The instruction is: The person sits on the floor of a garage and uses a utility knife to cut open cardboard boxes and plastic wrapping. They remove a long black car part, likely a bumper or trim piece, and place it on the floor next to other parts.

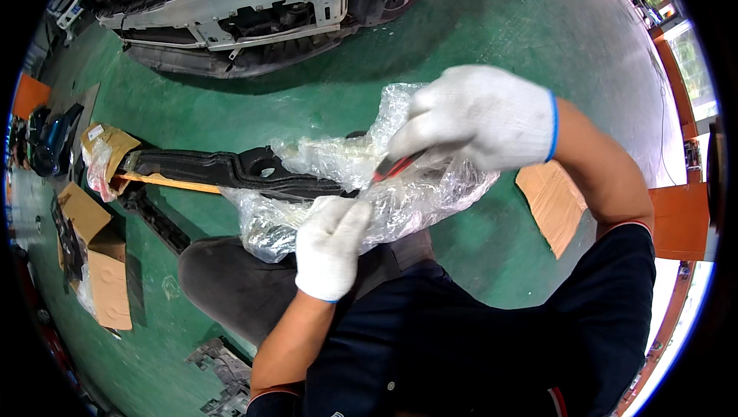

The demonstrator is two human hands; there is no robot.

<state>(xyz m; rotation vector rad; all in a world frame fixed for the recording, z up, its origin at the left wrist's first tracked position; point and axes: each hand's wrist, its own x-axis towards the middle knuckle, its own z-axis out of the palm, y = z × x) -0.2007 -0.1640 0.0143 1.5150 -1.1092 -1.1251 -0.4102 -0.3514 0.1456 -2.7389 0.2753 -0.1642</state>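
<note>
A long black moulded car part (207,167) lies crosswise in front of me, its right end wrapped in clear plastic film (427,198). My right hand (484,117), in a white knit glove with a blue cuff, is closed around a red-handled cutter (398,165), which looks like a utility knife. Its tip points down and left into the film. My gloved left hand (330,244) pinches the film at the near side of the part, close to the cutter's tip. A wooden strip (173,182) runs along the part's near edge.
Ahead stands a car with its front bumper stripped off (269,21). Cardboard wraps the part's left end (111,148). An opened carton (104,263) sits at the left, a cardboard piece (552,206) at the right. Dark plastic parts (223,375) lie near my left elbow on the green floor.
</note>
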